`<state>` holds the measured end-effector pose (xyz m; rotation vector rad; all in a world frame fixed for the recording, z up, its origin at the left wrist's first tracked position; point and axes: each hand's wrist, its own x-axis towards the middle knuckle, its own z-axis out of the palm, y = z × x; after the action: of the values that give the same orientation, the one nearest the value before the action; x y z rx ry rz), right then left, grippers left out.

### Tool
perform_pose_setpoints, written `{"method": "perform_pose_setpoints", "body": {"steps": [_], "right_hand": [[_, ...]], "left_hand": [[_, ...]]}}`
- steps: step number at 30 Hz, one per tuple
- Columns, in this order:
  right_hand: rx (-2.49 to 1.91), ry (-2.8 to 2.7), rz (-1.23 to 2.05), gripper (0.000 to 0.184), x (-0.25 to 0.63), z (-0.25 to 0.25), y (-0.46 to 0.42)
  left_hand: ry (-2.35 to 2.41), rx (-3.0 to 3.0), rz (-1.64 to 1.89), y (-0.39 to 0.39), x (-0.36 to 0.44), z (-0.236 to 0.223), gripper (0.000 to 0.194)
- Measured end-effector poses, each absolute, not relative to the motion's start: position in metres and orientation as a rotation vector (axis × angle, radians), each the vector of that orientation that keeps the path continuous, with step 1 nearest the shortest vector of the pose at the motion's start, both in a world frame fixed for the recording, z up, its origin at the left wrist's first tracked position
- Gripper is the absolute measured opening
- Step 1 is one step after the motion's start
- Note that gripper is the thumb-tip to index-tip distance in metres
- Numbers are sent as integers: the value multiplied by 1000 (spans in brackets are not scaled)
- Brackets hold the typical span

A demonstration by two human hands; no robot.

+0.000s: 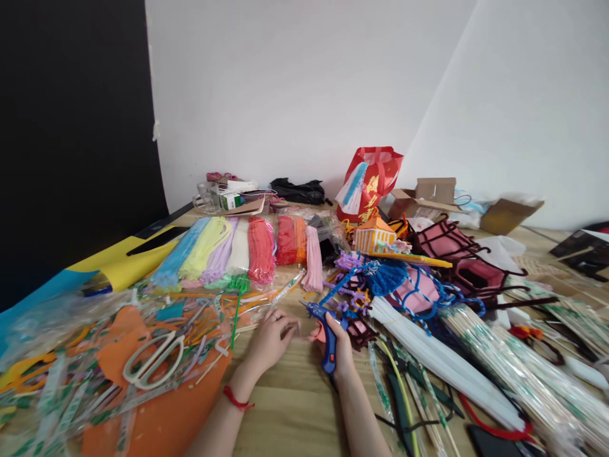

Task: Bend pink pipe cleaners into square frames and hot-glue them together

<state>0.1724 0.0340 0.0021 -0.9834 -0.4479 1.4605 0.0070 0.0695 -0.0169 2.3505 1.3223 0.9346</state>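
Note:
My right hand is wrapped round a blue hot glue gun, its nozzle pointing left toward my left hand. My left hand rests on the wooden table, fingers curled in a pinch on a small pale piece I cannot make out, right by the nozzle. A red string bracelet sits on the left wrist.
White-handled scissors lie on orange foam sheets among scattered wrappers at left. Packs of coloured pipe cleaners lie behind. Bundles of sticks, pipe-cleaner crafts, a red bag and cardboard boxes crowd the right.

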Motion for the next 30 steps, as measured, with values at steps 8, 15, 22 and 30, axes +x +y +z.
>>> {"method": "perform_pose_setpoints", "body": {"steps": [8, 15, 22, 30], "right_hand": [[-988, -452, 1451, 39, 173, 3, 34], [-989, -485, 1469, 44, 176, -3, 35], [-946, -490, 1486, 43, 177, -4, 36], [-981, -495, 1471, 45, 178, -11, 39]], "left_hand": [[1322, 2348, 931, 69, 7, -17, 16], [1317, 2343, 931, 69, 6, -17, 18], [1318, 2338, 934, 70, 6, -18, 19], [1316, 2341, 927, 69, 7, -14, 19]]}}
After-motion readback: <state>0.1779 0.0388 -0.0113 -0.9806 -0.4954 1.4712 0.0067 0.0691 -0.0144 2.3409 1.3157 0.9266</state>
